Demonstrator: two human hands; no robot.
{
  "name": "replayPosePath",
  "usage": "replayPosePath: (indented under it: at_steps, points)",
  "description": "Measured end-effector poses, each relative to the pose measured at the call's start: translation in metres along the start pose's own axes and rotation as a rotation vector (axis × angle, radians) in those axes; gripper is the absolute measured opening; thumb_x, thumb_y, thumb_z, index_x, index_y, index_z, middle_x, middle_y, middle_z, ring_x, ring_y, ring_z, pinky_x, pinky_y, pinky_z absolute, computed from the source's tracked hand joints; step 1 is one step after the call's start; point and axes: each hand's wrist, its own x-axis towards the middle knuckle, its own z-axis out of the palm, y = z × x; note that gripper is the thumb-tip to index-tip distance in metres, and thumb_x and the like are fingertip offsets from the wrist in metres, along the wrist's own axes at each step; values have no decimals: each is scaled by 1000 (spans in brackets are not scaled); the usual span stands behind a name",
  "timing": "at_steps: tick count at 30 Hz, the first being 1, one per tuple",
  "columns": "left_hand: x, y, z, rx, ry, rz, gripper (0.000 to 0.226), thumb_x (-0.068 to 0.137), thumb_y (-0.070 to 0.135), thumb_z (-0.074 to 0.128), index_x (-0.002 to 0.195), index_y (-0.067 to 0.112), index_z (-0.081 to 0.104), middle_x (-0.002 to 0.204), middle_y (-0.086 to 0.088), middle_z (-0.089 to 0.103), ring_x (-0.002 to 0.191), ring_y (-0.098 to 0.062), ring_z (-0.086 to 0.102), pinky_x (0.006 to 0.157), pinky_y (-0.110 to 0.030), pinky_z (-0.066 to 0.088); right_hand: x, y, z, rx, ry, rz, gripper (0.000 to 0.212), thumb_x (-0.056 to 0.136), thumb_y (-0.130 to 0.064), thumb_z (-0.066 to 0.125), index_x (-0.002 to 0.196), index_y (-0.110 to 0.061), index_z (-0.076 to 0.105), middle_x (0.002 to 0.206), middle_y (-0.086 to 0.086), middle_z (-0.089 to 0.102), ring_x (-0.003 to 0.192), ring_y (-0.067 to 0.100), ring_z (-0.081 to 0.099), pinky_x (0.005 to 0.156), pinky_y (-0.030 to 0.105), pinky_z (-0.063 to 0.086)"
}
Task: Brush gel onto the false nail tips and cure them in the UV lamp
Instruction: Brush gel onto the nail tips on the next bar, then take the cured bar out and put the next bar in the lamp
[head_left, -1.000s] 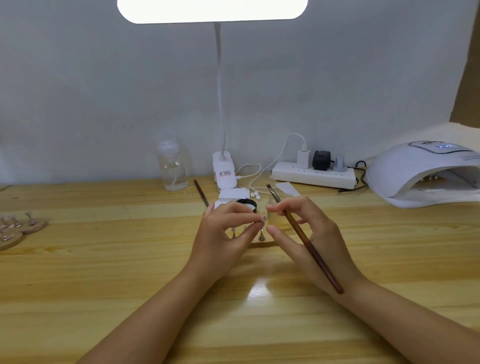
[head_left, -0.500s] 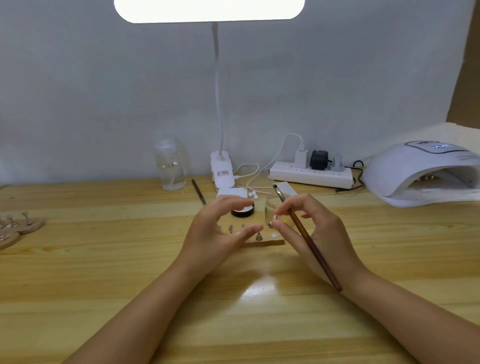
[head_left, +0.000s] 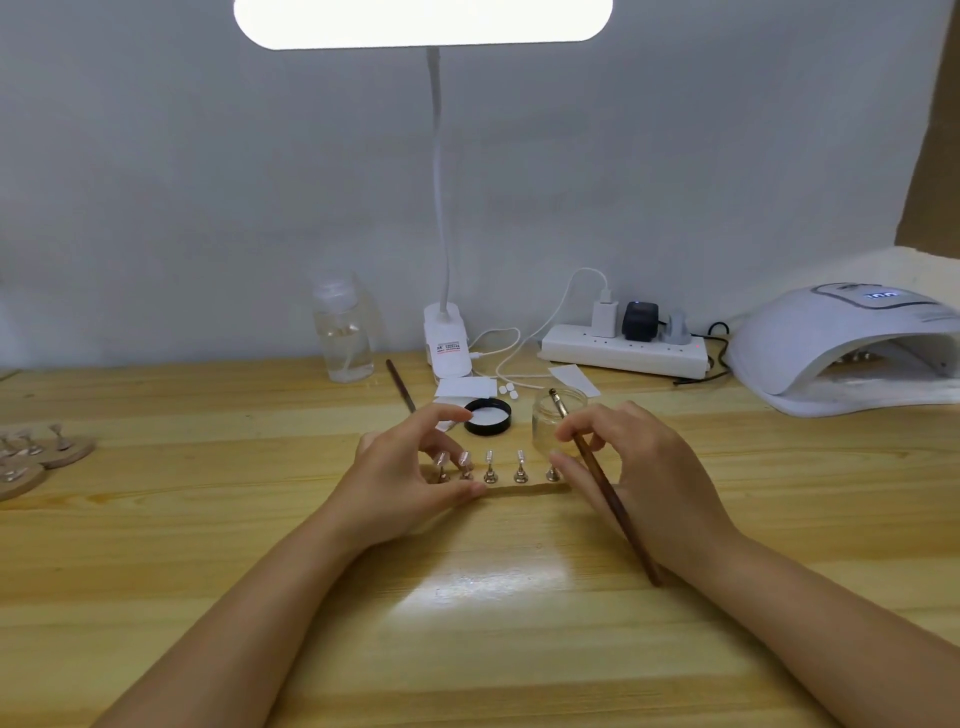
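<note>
Wooden discs: far left on the table (head_left: 156, 571), well apart
Left hand (head_left: 410, 470): fingers loosely curled over the strip's (head_left: 519, 488) left end; grip unclear
Nail tips (head_left: 489, 457): upright on stands, row running left to right between the hands
Right hand (head_left: 639, 467): pinches the brush (head_left: 602, 483), bristles pointing away
Jar (head_left: 558, 421): just behind
UV lamp (head_left: 852, 348): far right, nearer the right hand

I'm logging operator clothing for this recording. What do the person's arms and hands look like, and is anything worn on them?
Both forearms are bare as far as the frame shows: no sleeves in view. The left hand and right hand wear no gloves, and no rings, watch or bracelet are visible. The fingernails look short and unpainted, though they are small in this view.
</note>
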Motion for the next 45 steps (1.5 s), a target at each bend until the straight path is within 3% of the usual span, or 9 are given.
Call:
replayPosePath:
  at_steps: [5, 11, 16, 19, 25, 30, 34, 37, 45]
  points:
    - [0, 0, 0, 1, -7, 3, 48, 66, 34, 79, 99, 49, 47, 83, 18, 65, 98, -4, 56, 102, -44, 33, 3, 10, -16, -255, -3, 21, 21, 75, -9, 73, 95, -14, 67, 79, 1, 66, 72, 22, 61, 63, 35, 48]
    - [0, -1, 2, 43, -20, 38, 41, 70, 35, 76, 97, 48, 47, 85, 16, 66, 102, -10, 54, 101, -39, 33, 5, 22, -12, -376, -231, 213, 37, 92, -14, 47, 125, -31, 47, 112, -10, 57, 107, 12, 46, 85, 25, 32]
    - [0, 0, 3, -116, 79, 38, 43, 69, 21, 78, 97, 38, 50, 81, 8, 68, 86, 3, 59, 78, -6, 39, 3, 26, -11, -327, -337, 205, 37, 95, -15, 40, 124, -36, 52, 115, -13, 59, 109, 10, 46, 91, 25, 30]
    - [1, 5, 3, -202, 160, 1, 42, 68, 15, 78, 97, 31, 51, 78, 5, 69, 81, 1, 61, 72, -1, 39, 4, 28, -13, -338, -417, 169, 39, 95, -15, 40, 125, -36, 53, 120, -15, 58, 113, 9, 45, 93, 25, 29]
    - [1, 56, 12, -489, 245, 12, 45, 56, 36, 73, 94, 28, 52, 81, 7, 71, 76, -4, 65, 73, -18, 50, 19, 36, -44, -179, -317, 358, 32, 93, -18, 44, 116, -35, 60, 117, -10, 61, 102, 11, 57, 84, 29, 43]
    - [28, 125, 67, -547, 1, 70, 44, 61, 31, 78, 95, 31, 51, 84, 3, 71, 77, -11, 67, 72, -23, 55, 27, 100, -119, 16, -415, 708, 18, 92, -16, 51, 93, -31, 62, 93, -1, 67, 75, 8, 58, 59, 21, 41]
    - [69, 174, 144, -504, -44, 75, 46, 74, 24, 75, 101, 40, 40, 82, 11, 62, 73, 3, 57, 68, -12, 48, -6, 166, -163, -1, -257, 1072, 17, 88, 1, 50, 91, -6, 66, 75, 7, 65, 69, 22, 61, 59, 25, 43]
    - [93, 197, 200, -480, -5, 13, 45, 80, 23, 69, 105, 41, 36, 81, 13, 54, 69, 4, 51, 60, -10, 41, -30, 197, -181, 4, -4, 1226, 17, 88, -2, 52, 91, 7, 67, 95, 25, 66, 87, 33, 60, 74, 33, 42]
    - [126, 194, 244, -263, 137, -7, 45, 81, 28, 67, 97, 44, 27, 77, 19, 50, 70, -5, 52, 54, -17, 36, -32, 227, -179, 53, 105, 1166, 29, 86, -2, 47, 105, -14, 67, 109, 12, 65, 89, 24, 58, 73, 27, 41]
